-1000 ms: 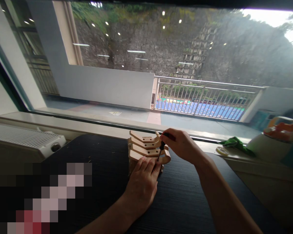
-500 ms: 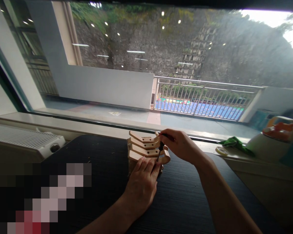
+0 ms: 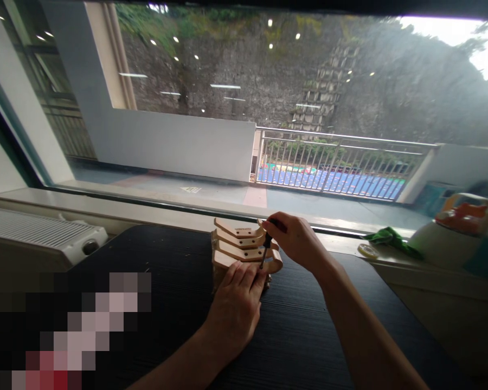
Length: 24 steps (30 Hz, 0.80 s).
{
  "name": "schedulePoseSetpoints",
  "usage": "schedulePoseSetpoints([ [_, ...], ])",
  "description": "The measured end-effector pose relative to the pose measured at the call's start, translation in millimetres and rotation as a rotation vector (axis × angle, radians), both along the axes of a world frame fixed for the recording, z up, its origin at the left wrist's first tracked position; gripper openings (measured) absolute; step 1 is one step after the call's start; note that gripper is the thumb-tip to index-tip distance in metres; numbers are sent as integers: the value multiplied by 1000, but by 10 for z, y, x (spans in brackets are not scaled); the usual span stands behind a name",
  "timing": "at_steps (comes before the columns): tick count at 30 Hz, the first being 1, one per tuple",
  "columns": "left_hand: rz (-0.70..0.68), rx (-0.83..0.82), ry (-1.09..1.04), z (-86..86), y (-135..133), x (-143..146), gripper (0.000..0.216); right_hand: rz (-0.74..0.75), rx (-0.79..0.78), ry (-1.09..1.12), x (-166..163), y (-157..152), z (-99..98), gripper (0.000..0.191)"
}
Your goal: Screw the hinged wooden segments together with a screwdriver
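Note:
A light wooden assembly of several slats with curled ends sits on the dark table. Dark round spots, screws or holes, show in pairs on its slats. My left hand presses its fingers over the front slat and grips the near side of the assembly; the thumb's hold is hidden. In my right hand is a screwdriver with a dark handle, fingers wrapped round it. Its shaft points down, slightly tilted, and the tip meets the front slat beside my left fingertips.
A window sill runs behind the table, with a radiator at left. On the right of the sill lie a green cloth, a roll of tape and a large pale jug. A pixelated patch covers the lower left.
My right hand has turned a little on the screwdriver handle, its wrist shifting slightly left. The left hand and the wooden assembly hold the same position.

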<state>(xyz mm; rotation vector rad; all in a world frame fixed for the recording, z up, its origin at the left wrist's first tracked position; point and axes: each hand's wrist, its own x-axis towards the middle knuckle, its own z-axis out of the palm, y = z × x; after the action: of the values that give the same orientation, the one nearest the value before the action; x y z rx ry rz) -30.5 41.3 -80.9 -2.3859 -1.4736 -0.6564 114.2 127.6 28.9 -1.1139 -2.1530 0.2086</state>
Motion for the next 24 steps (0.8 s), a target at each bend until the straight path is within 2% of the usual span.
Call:
schedulePoseSetpoints([
  [6, -2, 3, 0, 2, -8, -4, 58, 85, -78, 20, 85, -19, 50, 23],
  [12, -9, 1, 3, 17, -8, -6, 56, 143, -101, 32, 98, 24, 24, 23],
  [24, -5, 2, -1, -8, -12, -5, 55, 23, -8, 17, -9, -32, 18, 28],
])
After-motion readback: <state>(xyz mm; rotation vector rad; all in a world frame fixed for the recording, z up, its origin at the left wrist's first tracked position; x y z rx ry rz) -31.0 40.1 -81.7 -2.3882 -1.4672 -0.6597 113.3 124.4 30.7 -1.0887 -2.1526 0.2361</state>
